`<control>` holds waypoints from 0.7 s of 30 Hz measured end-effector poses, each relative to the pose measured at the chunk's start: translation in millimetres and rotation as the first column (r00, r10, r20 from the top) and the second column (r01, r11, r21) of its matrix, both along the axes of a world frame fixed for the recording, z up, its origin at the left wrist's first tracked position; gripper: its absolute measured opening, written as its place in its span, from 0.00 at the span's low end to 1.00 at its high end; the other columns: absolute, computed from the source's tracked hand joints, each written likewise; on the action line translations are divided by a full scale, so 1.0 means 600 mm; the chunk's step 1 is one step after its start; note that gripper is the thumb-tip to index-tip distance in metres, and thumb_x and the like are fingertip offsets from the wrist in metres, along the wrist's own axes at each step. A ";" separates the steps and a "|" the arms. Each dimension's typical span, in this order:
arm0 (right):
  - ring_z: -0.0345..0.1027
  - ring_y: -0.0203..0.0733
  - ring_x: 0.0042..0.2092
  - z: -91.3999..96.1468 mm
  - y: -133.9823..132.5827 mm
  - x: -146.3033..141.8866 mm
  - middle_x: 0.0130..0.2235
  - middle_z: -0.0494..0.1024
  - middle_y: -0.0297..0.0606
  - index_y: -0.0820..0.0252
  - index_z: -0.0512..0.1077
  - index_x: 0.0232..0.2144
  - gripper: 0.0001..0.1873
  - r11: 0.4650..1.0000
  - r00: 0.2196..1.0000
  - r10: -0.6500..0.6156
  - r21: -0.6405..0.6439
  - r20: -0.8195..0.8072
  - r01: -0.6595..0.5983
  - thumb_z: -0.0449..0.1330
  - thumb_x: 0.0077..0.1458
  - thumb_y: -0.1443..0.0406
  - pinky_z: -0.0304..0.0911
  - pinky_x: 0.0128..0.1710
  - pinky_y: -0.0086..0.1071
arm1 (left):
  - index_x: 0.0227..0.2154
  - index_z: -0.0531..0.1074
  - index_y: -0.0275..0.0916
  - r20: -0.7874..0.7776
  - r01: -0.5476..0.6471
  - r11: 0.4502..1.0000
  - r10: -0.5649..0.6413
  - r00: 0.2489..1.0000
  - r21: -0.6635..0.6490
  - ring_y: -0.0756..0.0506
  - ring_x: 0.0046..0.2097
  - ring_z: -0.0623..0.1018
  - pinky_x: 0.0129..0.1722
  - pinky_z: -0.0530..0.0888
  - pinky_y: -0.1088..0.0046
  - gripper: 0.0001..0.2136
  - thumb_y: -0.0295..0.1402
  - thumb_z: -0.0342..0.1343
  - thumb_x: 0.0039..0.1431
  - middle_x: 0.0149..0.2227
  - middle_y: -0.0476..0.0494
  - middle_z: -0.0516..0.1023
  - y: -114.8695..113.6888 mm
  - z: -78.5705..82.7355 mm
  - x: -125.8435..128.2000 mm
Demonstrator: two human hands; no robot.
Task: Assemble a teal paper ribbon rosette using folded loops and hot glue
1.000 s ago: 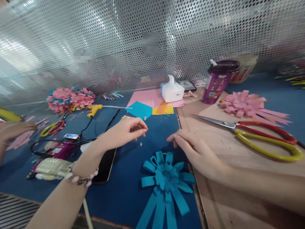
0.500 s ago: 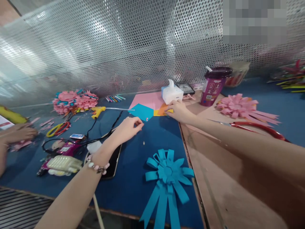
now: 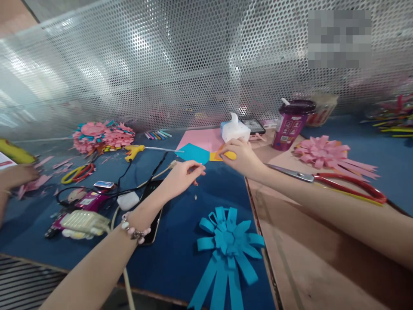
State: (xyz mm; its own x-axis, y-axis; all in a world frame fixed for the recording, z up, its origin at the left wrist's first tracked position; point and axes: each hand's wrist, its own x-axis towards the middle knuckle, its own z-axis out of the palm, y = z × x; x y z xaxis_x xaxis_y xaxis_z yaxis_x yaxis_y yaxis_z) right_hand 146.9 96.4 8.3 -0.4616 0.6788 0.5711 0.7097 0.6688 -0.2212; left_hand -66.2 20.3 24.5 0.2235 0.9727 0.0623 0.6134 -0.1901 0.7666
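My right hand (image 3: pixel 243 157) pinches the edge of an orange piece of paper (image 3: pixel 221 151), in front of a white tissue pack (image 3: pixel 235 130). Yellow paper (image 3: pixel 213 156) lies under its fingers. My left hand (image 3: pixel 184 175), wearing a bead bracelet, hovers just in front of a blue sheet of paper (image 3: pixel 193 153). Its thumb and fingers are closed together; whatever they hold, if anything, is hidden. Nearer to me lies a blue paper rosette (image 3: pixel 227 241) with loops and tails. Behind the sheets is pink paper (image 3: pixel 200 137).
A yellow glue gun (image 3: pixel 134 152) with a clear stick, scissors (image 3: pixel 77 173), a phone (image 3: pixel 155 228) and cables lie left. Large red-handled scissors (image 3: pixel 348 185), a purple cup (image 3: pixel 290 129) and a pink rosette (image 3: pixel 322 151) are right. Another person's hand (image 3: pixel 19 176) works at far left.
My left hand has shifted slightly right, toward my right hand. My right hand has moved a little to the right and stays at the orange paper. The view has tilted slightly.
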 end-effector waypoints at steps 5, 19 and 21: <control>0.64 0.45 0.44 0.019 -0.092 -0.017 0.39 0.78 0.37 0.58 0.75 0.33 0.06 0.966 0.970 0.191 0.204 -0.151 -0.158 0.58 0.58 0.67 0.52 0.47 0.41 | 0.40 0.72 0.37 0.206 0.214 0.963 -0.179 0.962 -0.161 0.51 0.28 0.72 0.22 0.65 0.78 0.14 0.43 0.55 0.58 0.33 0.46 0.77 -0.019 0.003 0.024; 0.65 0.44 0.41 0.012 -0.113 -0.018 0.38 0.79 0.36 0.56 0.76 0.36 0.07 0.937 0.954 0.256 0.284 -0.159 -0.204 0.58 0.60 0.66 0.52 0.45 0.42 | 0.29 0.71 0.35 0.373 0.314 0.937 -0.240 0.896 -0.152 0.54 0.24 0.68 0.23 0.63 0.77 0.14 0.43 0.55 0.60 0.24 0.49 0.73 -0.028 0.006 0.026; 0.65 0.44 0.42 0.008 -0.114 -0.017 0.38 0.79 0.36 0.56 0.76 0.37 0.07 0.939 0.950 0.261 0.275 -0.171 -0.208 0.57 0.60 0.67 0.52 0.45 0.42 | 0.27 0.70 0.35 0.364 0.308 0.938 -0.236 0.901 -0.156 0.53 0.24 0.68 0.24 0.64 0.76 0.16 0.45 0.53 0.61 0.25 0.48 0.74 -0.028 0.004 0.026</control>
